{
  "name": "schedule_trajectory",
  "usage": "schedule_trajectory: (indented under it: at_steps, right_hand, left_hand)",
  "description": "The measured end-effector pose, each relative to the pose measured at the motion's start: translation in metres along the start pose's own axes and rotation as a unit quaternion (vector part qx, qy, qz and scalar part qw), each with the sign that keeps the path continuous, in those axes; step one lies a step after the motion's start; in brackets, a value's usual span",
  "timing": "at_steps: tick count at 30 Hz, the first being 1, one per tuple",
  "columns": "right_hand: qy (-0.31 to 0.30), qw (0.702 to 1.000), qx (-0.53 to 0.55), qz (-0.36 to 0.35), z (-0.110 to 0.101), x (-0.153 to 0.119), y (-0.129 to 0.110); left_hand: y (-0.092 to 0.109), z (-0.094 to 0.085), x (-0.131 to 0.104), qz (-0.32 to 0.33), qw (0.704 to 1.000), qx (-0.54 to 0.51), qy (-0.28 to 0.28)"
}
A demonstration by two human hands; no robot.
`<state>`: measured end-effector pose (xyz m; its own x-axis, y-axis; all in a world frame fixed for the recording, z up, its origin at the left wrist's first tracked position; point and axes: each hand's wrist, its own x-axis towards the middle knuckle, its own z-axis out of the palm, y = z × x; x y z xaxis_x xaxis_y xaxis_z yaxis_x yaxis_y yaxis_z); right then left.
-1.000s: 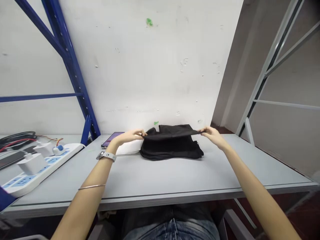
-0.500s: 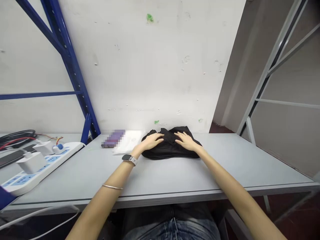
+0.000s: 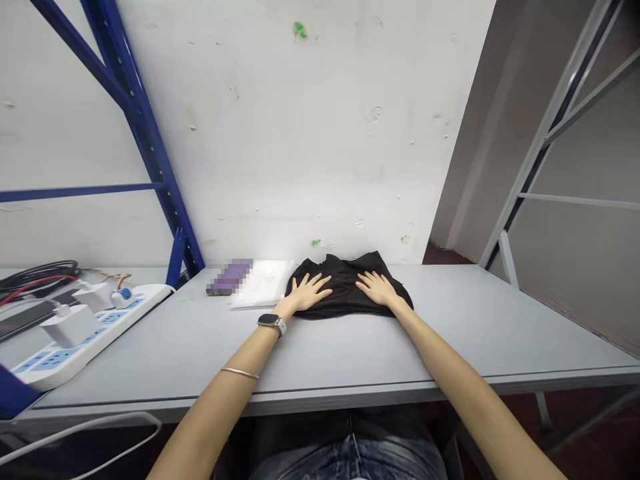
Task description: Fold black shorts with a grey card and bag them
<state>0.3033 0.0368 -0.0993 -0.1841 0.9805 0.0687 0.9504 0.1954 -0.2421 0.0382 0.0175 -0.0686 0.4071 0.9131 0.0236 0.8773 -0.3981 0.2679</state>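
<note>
Black garment (image 3: 350, 283) lies folded into a compact bundle at the far middle of the grey tabletop (image 3: 350, 347), close to the wall. Left hand (image 3: 307, 292) and right hand (image 3: 377, 289) both rest flat on top of it, fingers spread and open, gripping nothing, palms down on the cloth. Fold looks mostly done; bundle appears a bit lumpy at the right edge, so flattening looks unfinished. Just left of the garment: a white flat pad (image 3: 263, 283), touching or nearly so, then a blurred purple item (image 3: 229, 277). Far left: white power strip (image 3: 75, 330) with chargers plugged in, well apart.
</note>
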Motion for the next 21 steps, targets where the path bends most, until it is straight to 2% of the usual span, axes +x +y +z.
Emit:
schedule_trajectory:
  at_steps: [10,21]
  right_hand:
    - [0.007,1.000,-0.013,-0.002,-0.003,0.000,-0.002]
    - [0.008,1.000,-0.024,-0.002,-0.002,0.001,-0.004]
  left_hand:
    - [-0.001,0.002,0.005,-0.007,1.000,-0.001,-0.006]
    - [-0.006,0.010,0.012,0.002,0.999,0.020,0.025]
